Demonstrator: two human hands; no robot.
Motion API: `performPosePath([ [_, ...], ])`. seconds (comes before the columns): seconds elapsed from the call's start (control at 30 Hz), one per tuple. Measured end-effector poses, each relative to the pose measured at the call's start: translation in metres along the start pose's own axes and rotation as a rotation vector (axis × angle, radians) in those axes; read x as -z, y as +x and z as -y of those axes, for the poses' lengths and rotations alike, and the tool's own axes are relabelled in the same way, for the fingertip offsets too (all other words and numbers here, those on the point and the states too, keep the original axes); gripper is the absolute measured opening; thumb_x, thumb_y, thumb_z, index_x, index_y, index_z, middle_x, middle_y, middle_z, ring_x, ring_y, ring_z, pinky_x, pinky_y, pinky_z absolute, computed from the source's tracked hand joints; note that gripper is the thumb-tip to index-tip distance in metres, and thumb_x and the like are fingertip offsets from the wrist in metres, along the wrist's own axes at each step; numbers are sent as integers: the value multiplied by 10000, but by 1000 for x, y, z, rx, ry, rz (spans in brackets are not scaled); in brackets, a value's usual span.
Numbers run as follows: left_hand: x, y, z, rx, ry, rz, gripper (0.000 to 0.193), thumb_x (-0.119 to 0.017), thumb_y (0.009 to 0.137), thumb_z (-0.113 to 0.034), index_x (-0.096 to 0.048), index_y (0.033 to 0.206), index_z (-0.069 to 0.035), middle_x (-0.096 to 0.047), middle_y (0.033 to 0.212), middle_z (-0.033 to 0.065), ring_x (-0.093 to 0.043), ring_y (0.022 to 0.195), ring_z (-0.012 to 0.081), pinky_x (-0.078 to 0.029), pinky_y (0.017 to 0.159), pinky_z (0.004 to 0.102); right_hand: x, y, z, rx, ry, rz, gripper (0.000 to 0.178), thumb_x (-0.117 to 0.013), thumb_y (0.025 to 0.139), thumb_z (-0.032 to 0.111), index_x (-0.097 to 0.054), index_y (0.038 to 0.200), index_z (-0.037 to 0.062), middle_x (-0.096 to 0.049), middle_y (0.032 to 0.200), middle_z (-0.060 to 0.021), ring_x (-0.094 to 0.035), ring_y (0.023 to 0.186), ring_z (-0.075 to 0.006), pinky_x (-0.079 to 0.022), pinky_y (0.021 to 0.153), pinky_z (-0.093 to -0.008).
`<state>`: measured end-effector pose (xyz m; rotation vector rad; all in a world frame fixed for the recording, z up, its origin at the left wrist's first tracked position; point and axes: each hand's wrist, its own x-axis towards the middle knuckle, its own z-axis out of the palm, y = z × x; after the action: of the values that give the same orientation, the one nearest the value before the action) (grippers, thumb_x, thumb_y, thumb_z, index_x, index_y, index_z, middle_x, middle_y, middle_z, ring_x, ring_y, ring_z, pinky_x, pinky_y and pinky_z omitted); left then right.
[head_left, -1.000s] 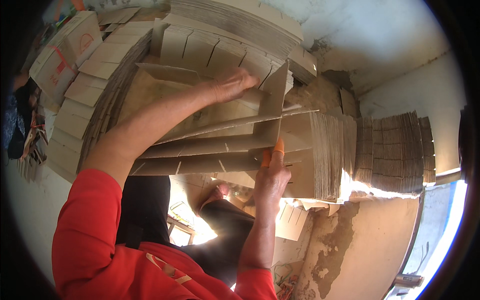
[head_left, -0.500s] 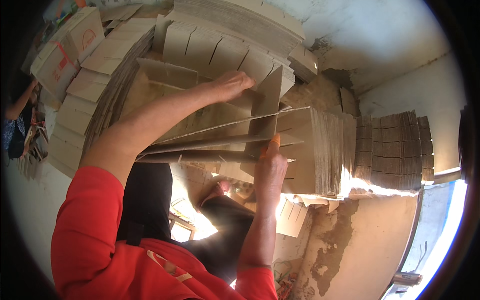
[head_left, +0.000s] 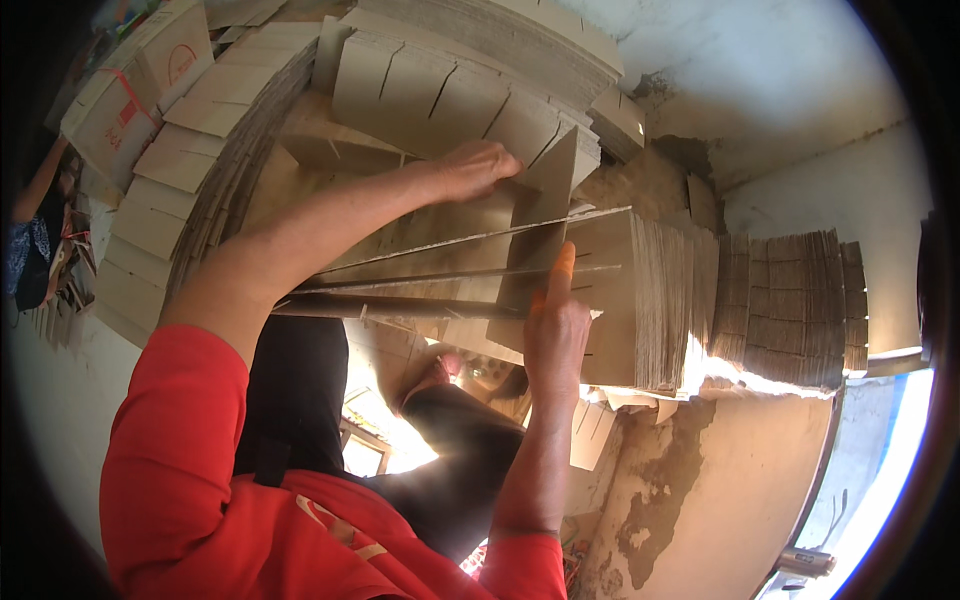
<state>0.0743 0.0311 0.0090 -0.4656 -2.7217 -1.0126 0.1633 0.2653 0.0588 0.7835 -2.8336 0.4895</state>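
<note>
My left hand (head_left: 482, 170) is closed at the far side of a partly assembled cardboard divider, its fingers bent around the edge of a strip. A crosswise cardboard strip (head_left: 545, 195) stands upright between my hands. Several long cardboard strips (head_left: 420, 309) fan out from under my left forearm toward the right and meet it. My right hand (head_left: 558, 325) is at its near end, gripping there with the index finger stretched along the strip. Orange shows on that index finger and thumb. The fingers' undersides are hidden.
Slotted cardboard sheets (head_left: 430, 95) stand stacked behind the divider. More stacks stand at the right (head_left: 665, 300), with bundled strips (head_left: 790, 300) beyond them. Overlapping sheets (head_left: 180, 165) line the left, near a carton (head_left: 135, 90). Another person's arm (head_left: 40, 185) shows at the far left.
My right hand has moved slightly up and right, its index finger now straighter along the crosswise strip. The near long strips have shifted; my left hand has moved slightly right.
</note>
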Motion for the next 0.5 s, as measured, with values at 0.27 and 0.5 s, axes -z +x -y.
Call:
performPosePath([
  [0.27, 37, -28, -60, -59, 71, -35, 218, -697, 720, -134, -561, 752, 34, -602, 716, 216, -621, 696, 359, -474, 607, 438, -3, -4, 1, -70, 87, -44, 553, -498, 811, -50, -389, 1354, -33, -531, 592, -214, -527, 501, -329, -393, 495, -426],
  [0.5, 56, -45, -69, -27, 270, 139, 64, -563, 657, 60, -513, 641, 23, -551, 630, 197, -569, 634, 387, -440, 551, 446, 6, 9, 9, -1, 26, 0, 664, -437, 723, -91, -316, 1376, -90, -500, 539, -159, -520, 483, -290, -414, 495, -400],
])
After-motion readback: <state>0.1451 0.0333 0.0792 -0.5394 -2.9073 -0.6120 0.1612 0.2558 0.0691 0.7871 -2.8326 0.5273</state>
